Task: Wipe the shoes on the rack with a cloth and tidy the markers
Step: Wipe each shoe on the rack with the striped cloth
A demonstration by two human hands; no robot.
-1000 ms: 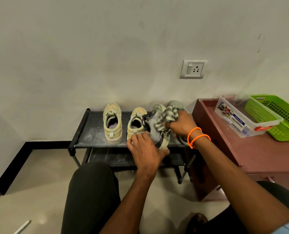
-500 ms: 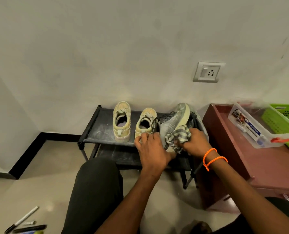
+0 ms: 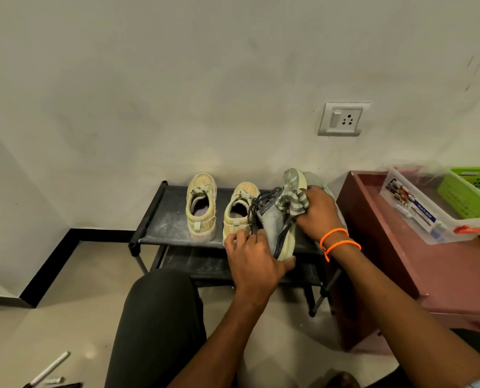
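Rack: black, against the wall, yellow pair parked.
Left hand: grips grey shoe tilted, exposing its side.
Right hand: bunches cloth against it.
Markers: floor, unsorted.

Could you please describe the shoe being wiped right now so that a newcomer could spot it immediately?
Find the black shoe rack against the wall. Toward its right end, the grey shoe is tipped on its side, gripped by the left hand while the right hand presses a striped cloth on it. The beige shoes beside it stand upright, untouched.
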